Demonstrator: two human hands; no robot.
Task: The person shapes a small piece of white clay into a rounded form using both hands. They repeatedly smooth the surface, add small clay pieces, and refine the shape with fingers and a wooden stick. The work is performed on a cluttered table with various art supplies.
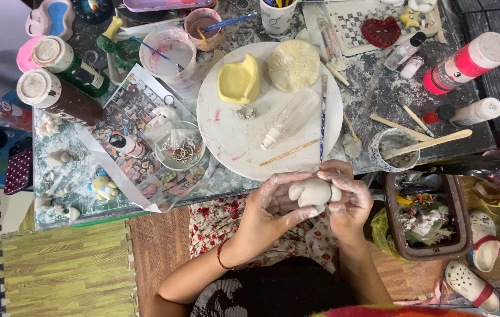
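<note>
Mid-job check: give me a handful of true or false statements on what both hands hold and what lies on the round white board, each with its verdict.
1. Both hands cup a pale grey lump of clay. True: the left hand and right hand each have a grip on it.
2. The lump rests on the round white board. False: it is held in front of the table, above the lap.
3. A clear plastic spray bottle lies on its side on the board. True.
4. The yellow sponge sits in the brown bin. False: it sits on the board.
5. Both hands are smeared with clay. True.
</note>
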